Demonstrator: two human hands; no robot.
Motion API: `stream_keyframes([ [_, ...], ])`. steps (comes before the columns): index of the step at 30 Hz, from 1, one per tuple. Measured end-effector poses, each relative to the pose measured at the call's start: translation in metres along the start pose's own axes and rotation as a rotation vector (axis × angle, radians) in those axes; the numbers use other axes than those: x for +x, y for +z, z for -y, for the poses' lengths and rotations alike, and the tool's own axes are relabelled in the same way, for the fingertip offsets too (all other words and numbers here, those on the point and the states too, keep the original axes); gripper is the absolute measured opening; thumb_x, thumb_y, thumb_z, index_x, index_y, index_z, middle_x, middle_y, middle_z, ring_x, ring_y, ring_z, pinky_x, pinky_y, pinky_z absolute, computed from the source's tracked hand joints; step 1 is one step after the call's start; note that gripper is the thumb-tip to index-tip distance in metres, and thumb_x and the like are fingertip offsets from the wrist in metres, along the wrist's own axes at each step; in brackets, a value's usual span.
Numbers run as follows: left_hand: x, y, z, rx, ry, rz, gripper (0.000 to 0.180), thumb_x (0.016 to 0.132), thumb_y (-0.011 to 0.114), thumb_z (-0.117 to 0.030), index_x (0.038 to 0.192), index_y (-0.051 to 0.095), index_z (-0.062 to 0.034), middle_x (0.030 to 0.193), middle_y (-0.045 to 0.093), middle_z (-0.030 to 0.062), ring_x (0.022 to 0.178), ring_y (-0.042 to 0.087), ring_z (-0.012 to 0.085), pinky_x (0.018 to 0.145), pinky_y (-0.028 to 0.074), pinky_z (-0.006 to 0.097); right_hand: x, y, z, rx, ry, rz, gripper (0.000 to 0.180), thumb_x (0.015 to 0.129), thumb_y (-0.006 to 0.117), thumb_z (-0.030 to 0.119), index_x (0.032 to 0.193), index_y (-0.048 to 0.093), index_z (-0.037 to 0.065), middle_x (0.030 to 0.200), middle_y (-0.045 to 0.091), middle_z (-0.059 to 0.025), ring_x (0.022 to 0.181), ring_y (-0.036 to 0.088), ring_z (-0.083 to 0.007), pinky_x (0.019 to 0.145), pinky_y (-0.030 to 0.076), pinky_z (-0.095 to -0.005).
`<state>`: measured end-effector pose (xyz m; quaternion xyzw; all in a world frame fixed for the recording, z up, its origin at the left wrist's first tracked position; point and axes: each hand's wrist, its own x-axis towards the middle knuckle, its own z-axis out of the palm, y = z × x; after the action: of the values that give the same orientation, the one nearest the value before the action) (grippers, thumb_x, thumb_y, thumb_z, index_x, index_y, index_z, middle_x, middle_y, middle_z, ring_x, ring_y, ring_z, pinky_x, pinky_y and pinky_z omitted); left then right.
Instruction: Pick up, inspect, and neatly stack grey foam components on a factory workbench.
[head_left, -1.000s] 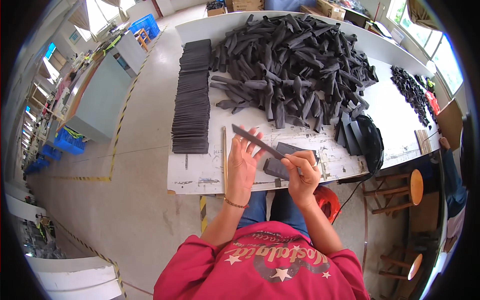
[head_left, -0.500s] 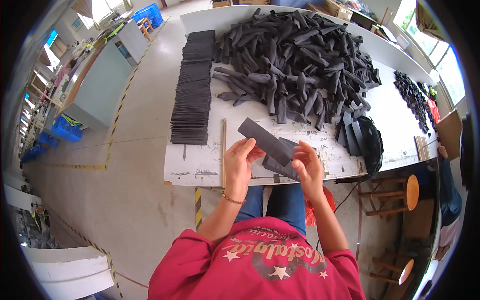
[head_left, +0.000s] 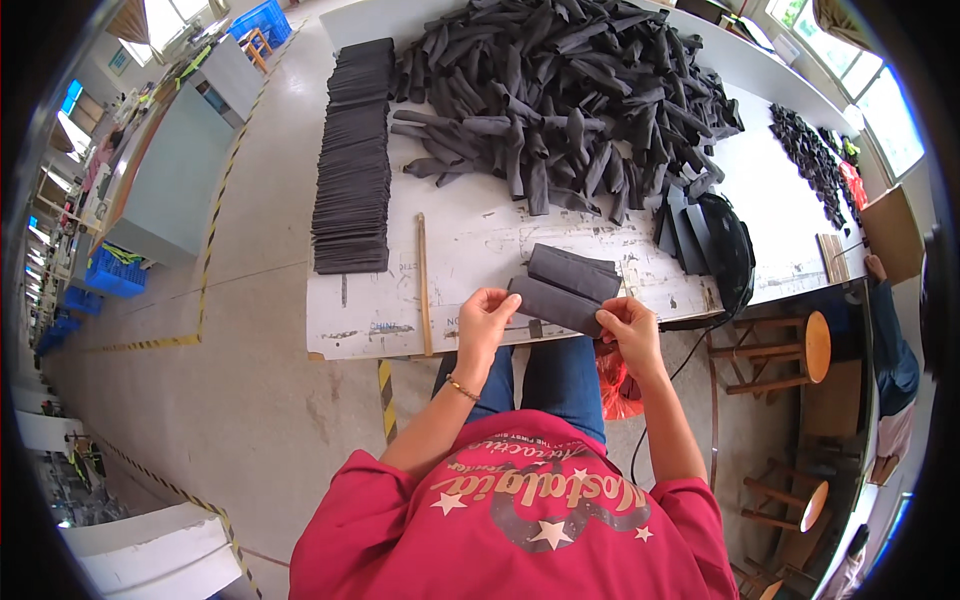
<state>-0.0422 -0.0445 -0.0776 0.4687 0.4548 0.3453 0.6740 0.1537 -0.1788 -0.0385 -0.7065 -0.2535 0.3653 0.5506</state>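
A flat black fabric strip (head_left: pixel 556 305) stretches between my hands near the table's front edge. My left hand (head_left: pixel 488 318) pinches its left end between thumb and fingers, and my right hand (head_left: pixel 632 332) pinches its right end. Just behind, partly covered by the held strip, a few similar dark fabric pieces (head_left: pixel 572 270) lie on the white table (head_left: pixel 470 235). Beyond them spreads a big heap of black fabric tubes (head_left: pixel 560 110). A long, neat stack of flattened black pieces (head_left: pixel 352 175) runs along the table's left side.
A thin wooden stick (head_left: pixel 423 290) lies left of my left hand. To the right, a rounded black container (head_left: pixel 735 255) holds or adjoins several dark flat pieces (head_left: pixel 685 235). Small black items (head_left: pixel 812 165) cover the far right. Wooden stools (head_left: pixel 815 347) stand beside the table; another person's arm (head_left: pixel 890 320) shows there.
The strip has turned from a steep slant to nearly level and come lower, over the pieces' near side. My right hand now grips its right end. The whole view has shifted slightly.
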Motion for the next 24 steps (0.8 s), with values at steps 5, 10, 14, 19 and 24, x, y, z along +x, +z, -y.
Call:
stream_keyframes([
  [5,0.006,0.013,0.014,0.354,0.181,-0.094,0.024,0.079,0.076,-0.021,0.088,0.065,-0.0014,0.073,0.064,0.0044,0.064,0.058,0.0135,0.061,0.048,0.029,0.007,-0.003,-0.018,-0.110,-0.034,-0.099,0.015,0.084,0.072,0.008,0.083,0.059,-0.001,0.069,0.062,-0.0057,0.055,0.057,-0.0100,0.049,0.045,-0.0225],
  [10,0.015,0.015,0.019,0.498,0.337,-0.210,0.026,0.076,0.080,-0.021,0.087,0.065,-0.0033,0.069,0.058,0.0001,0.063,0.053,0.0095,0.060,0.047,0.027,0.010,-0.006,-0.015,-0.299,-0.019,-0.186,0.017,0.083,0.072,0.010,0.082,0.059,-0.001,0.064,0.060,-0.0073,0.055,0.057,-0.0129,0.051,0.046,-0.0290],
  [14,0.060,-0.005,0.003,0.414,0.389,-0.192,0.023,0.087,0.070,-0.025,0.091,0.069,-0.0029,0.080,0.068,0.0070,0.073,0.062,0.0140,0.069,0.050,0.030,0.037,-0.043,-0.008,-0.576,-0.348,-0.439,0.013,0.083,0.069,0.009,0.085,0.060,-0.001,0.075,0.062,-0.0157,0.067,0.060,-0.0307,0.064,0.047,-0.0383],
  [19,0.129,0.018,-0.053,0.259,0.384,-0.192,0.018,0.088,0.069,-0.017,0.088,0.067,0.0011,0.071,0.064,0.0024,0.063,0.056,0.0085,0.061,0.045,0.024,0.103,-0.117,-0.020,-0.741,-0.525,-0.673,0.007,0.086,0.064,0.008,0.089,0.064,0.002,0.086,0.062,-0.0152,0.082,0.060,-0.0330,0.072,0.048,-0.0407],
  [24,0.179,0.053,-0.061,0.353,0.507,-0.231,0.023,0.083,0.074,-0.021,0.087,0.065,0.0004,0.076,0.063,0.0037,0.066,0.056,0.0129,0.064,0.047,0.028,0.145,-0.142,-0.020,-0.970,-0.534,-0.718,0.012,0.087,0.064,0.013,0.094,0.066,0.003,0.093,0.061,-0.0149,0.092,0.058,-0.0318,0.078,0.049,-0.0409],
])
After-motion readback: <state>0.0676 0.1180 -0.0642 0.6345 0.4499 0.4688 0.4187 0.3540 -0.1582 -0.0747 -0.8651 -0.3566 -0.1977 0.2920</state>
